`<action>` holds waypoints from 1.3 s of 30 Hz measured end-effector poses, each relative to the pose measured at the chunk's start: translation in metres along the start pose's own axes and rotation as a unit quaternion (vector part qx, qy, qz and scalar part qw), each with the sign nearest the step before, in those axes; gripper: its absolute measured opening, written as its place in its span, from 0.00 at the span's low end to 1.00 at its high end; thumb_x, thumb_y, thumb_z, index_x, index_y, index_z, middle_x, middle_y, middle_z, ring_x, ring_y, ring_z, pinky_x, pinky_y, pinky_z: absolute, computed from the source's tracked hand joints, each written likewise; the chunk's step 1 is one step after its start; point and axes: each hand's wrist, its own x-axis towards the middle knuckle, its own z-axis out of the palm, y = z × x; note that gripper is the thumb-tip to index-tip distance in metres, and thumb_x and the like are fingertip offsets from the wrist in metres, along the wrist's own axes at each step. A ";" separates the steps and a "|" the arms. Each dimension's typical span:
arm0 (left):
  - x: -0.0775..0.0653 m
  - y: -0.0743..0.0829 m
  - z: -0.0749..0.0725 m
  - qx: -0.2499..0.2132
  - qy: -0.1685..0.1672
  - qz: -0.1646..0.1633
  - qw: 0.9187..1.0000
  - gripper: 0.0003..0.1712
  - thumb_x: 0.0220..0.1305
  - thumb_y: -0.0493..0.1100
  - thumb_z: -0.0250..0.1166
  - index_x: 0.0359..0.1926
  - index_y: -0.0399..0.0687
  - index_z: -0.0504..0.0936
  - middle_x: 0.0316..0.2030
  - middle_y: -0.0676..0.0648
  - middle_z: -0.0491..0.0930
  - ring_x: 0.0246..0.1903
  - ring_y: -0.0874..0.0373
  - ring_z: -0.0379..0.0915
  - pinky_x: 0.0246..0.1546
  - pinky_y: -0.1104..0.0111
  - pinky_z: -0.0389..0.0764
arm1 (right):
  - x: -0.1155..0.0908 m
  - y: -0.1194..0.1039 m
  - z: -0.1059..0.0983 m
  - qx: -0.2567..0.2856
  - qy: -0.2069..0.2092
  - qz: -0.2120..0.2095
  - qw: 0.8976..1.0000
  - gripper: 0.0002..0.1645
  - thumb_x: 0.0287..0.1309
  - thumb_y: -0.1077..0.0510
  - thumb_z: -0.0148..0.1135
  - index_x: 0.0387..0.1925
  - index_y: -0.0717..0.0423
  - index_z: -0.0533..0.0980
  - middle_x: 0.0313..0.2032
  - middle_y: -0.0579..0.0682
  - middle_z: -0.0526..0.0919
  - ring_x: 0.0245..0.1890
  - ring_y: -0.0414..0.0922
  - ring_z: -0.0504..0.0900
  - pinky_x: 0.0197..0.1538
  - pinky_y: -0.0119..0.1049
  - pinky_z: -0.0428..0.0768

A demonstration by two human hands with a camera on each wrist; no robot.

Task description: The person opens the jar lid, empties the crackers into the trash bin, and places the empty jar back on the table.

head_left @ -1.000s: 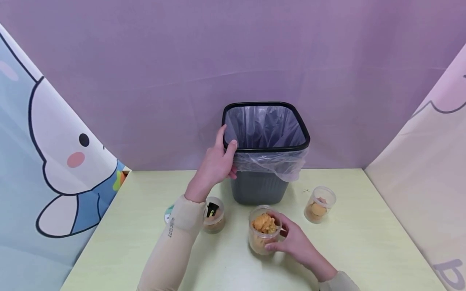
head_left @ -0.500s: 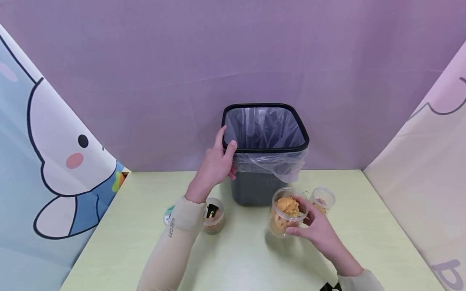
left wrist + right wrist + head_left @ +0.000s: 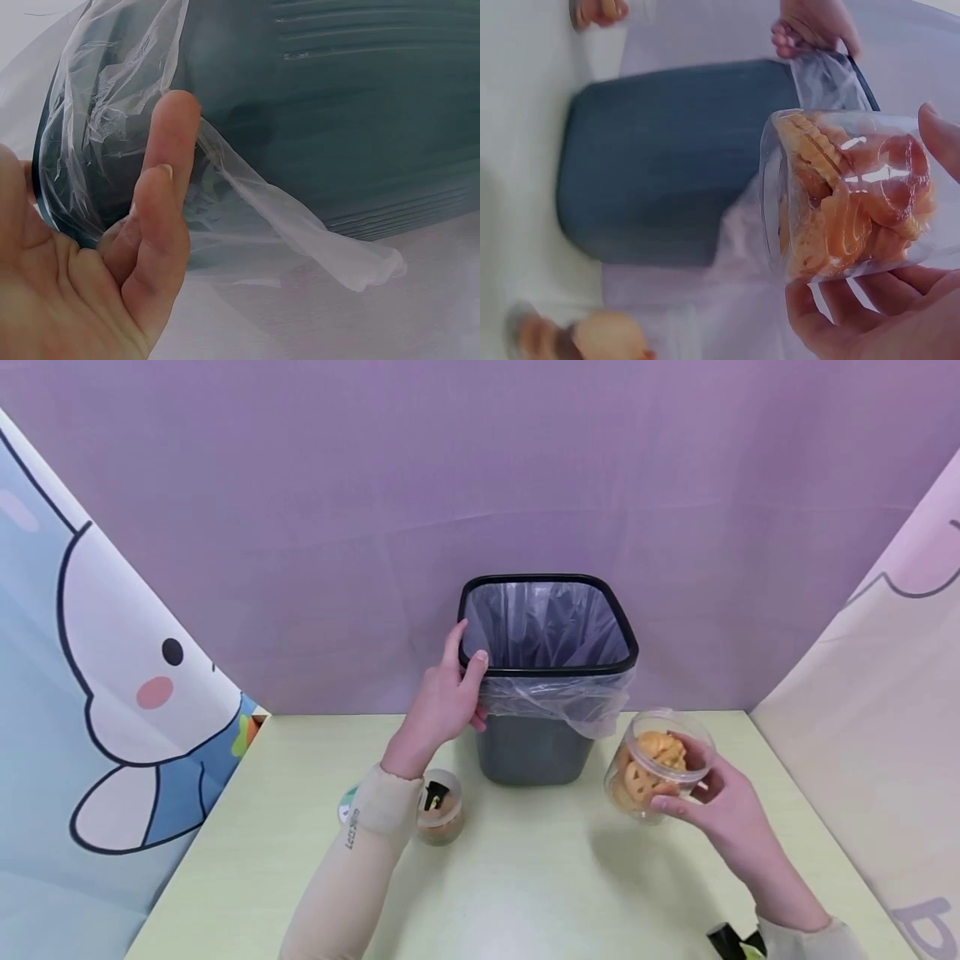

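Note:
A grey trash bin (image 3: 534, 750) with a black rim and a clear plastic liner (image 3: 555, 693) stands at the back of the table. My left hand (image 3: 438, 706) grips its rim at the left; in the left wrist view its fingers (image 3: 161, 225) lie against the liner and bin wall. My right hand (image 3: 727, 810) holds a clear jar of cookies (image 3: 647, 777), lidless and tilted, above the table to the right of the bin. In the right wrist view the cookie jar (image 3: 851, 195) shows up close, thumb on one side and fingers on the other.
A second clear jar (image 3: 441, 822) with brownish contents stands beside my left forearm. A round item (image 3: 347, 803) is partly hidden by the sleeve. Another jar (image 3: 607, 336) appears low in the right wrist view; the held jar hides it from the head. A purple curtain (image 3: 360, 568) hangs behind.
My right hand has lifted the jar of cookies off the table and carried it right and away from me, in front of the smaller jar. My left hand stays on the bin rim.

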 end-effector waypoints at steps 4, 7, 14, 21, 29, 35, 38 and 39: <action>-0.001 0.001 0.000 0.006 -0.003 0.001 1.000 0.39 0.74 0.67 0.42 0.78 0.72 0.38 0.18 0.44 0.80 0.13 0.52 0.79 0.43 0.56 0.80 | 0.006 -0.005 -0.016 -0.015 0.014 0.020 1.000 0.47 0.52 0.70 0.72 0.72 0.56 0.63 0.50 0.34 0.78 0.46 0.32 0.79 0.43 0.25 0.80; -0.001 0.001 0.001 0.007 -0.006 0.003 1.000 0.39 0.74 0.68 0.42 0.78 0.72 0.38 0.18 0.44 0.79 0.13 0.52 0.78 0.43 0.57 0.80 | 0.012 -0.008 -0.026 -0.028 0.015 0.027 0.999 0.48 0.54 0.69 0.72 0.73 0.49 0.63 0.51 0.35 0.76 0.47 0.30 0.78 0.43 0.25 0.80; -0.002 0.002 0.004 0.005 -0.001 -0.003 1.000 0.38 0.75 0.66 0.43 0.78 0.73 0.38 0.18 0.44 0.79 0.12 0.51 0.77 0.42 0.57 0.80 | 0.028 -0.014 -0.048 -0.089 -0.001 0.034 0.995 0.47 0.55 0.60 0.74 0.74 0.47 0.62 0.54 0.40 0.74 0.47 0.29 0.76 0.42 0.25 0.80; -0.001 0.000 0.006 0.003 0.000 0.002 1.000 0.39 0.74 0.68 0.42 0.78 0.74 0.38 0.18 0.44 0.79 0.12 0.51 0.77 0.37 0.59 0.81 | 0.045 -0.023 -0.067 -0.154 -0.014 0.032 0.988 0.47 0.55 0.53 0.75 0.73 0.48 0.62 0.53 0.40 0.75 0.47 0.26 0.73 0.40 0.22 0.78; -0.002 0.000 0.005 0.010 0.002 0.004 1.000 0.39 0.74 0.68 0.42 0.78 0.73 0.37 0.17 0.45 0.79 0.12 0.51 0.77 0.35 0.60 0.80 | 0.066 -0.039 -0.077 -0.183 -0.020 0.038 0.982 0.49 0.54 0.50 0.75 0.73 0.50 0.62 0.51 0.40 0.77 0.44 0.24 0.74 0.38 0.20 0.76; -0.002 0.000 0.003 0.011 0.003 0.003 1.000 0.39 0.74 0.68 0.41 0.78 0.74 0.37 0.17 0.45 0.79 0.12 0.51 0.77 0.32 0.60 0.80 | 0.085 -0.056 -0.075 -0.212 -0.019 0.020 0.977 0.46 0.52 0.47 0.77 0.70 0.49 0.66 0.52 0.46 0.77 0.44 0.26 0.75 0.38 0.17 0.75; -0.002 -0.001 0.002 0.010 0.004 0.001 1.000 0.39 0.74 0.68 0.41 0.78 0.74 0.37 0.18 0.45 0.79 0.12 0.51 0.77 0.32 0.60 0.80 | 0.095 -0.064 -0.074 -0.225 -0.018 0.007 0.974 0.44 0.50 0.46 0.78 0.66 0.49 0.69 0.52 0.50 0.79 0.46 0.32 0.77 0.37 0.17 0.74; -0.003 -0.001 0.001 0.010 0.005 0.000 1.000 0.39 0.74 0.68 0.41 0.78 0.74 0.37 0.18 0.45 0.79 0.12 0.51 0.77 0.32 0.60 0.80 | 0.098 -0.067 -0.073 -0.230 -0.018 0.003 0.973 0.43 0.49 0.46 0.78 0.64 0.50 0.70 0.52 0.52 0.79 0.46 0.33 0.77 0.36 0.18 0.74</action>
